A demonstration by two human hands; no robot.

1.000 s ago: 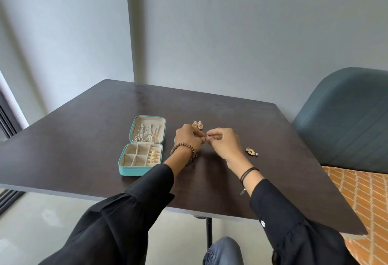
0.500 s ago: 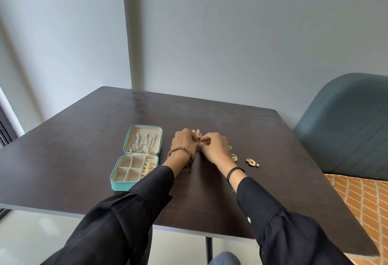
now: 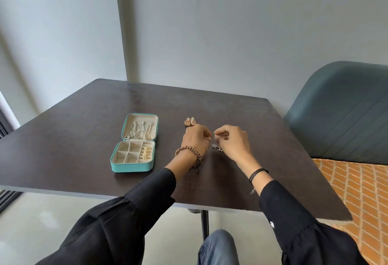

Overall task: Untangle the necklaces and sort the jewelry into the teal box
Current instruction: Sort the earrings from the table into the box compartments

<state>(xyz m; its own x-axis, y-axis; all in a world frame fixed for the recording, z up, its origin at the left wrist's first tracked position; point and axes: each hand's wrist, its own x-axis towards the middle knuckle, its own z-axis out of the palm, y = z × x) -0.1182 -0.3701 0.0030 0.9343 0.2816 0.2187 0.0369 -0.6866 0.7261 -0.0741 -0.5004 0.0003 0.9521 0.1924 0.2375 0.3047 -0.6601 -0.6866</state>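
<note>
Left hand and right hand, touching half a second before, had parted; fingers curled, contents indiscernible. Dark trinket between them; teal box at nine o'clock.

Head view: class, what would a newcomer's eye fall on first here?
The open teal box sits on the dark table, chains in its lid and gold pieces in its right-hand compartments. Right of it, the left hand and right hand curl fingertip to fingertip over something too small to tell, two drop earrings lying just beyond the left hand.
</note>
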